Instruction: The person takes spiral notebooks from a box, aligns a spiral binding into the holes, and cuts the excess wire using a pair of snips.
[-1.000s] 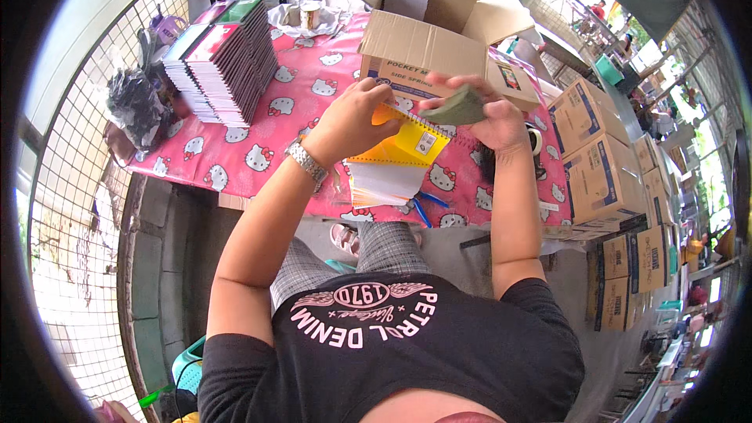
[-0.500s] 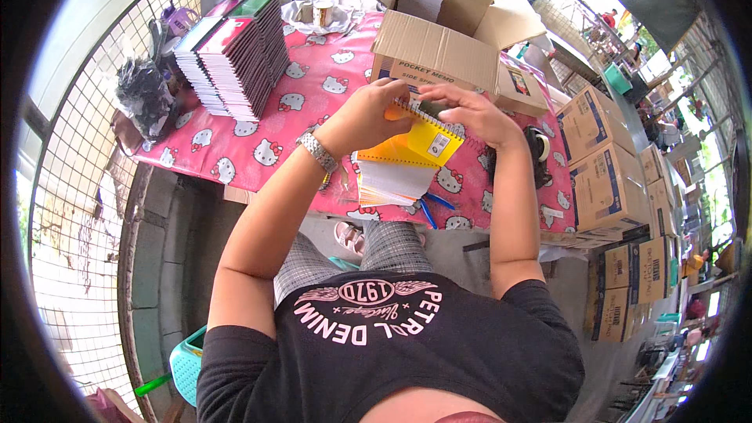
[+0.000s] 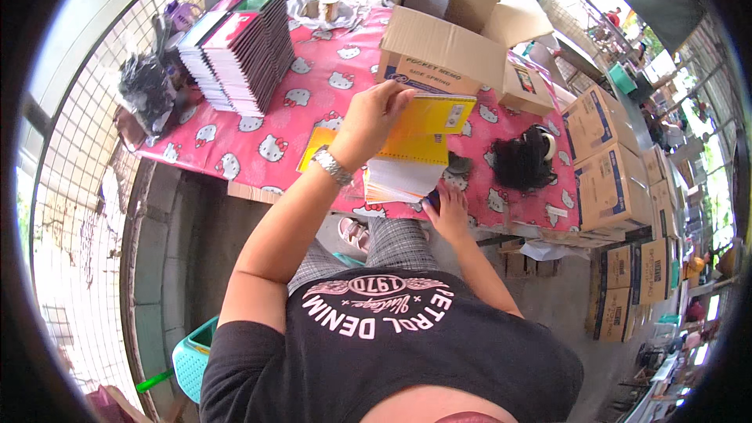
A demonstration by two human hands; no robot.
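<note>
Apparently midway: at centre frame, the left hand (image 3: 381, 113) pinches a yellow notebook (image 3: 439, 114) whose coil looks fitted, while the right hand (image 3: 450, 215) curls its fingers at a blue-handled tool (image 3: 432, 200), grip unclear; the punched pile (image 3: 401, 178) below seems left to bind

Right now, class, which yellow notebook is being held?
The yellow notebook in the left hand, highest in view; the other yellow covers lie lower, outside that hand's grip.
</note>
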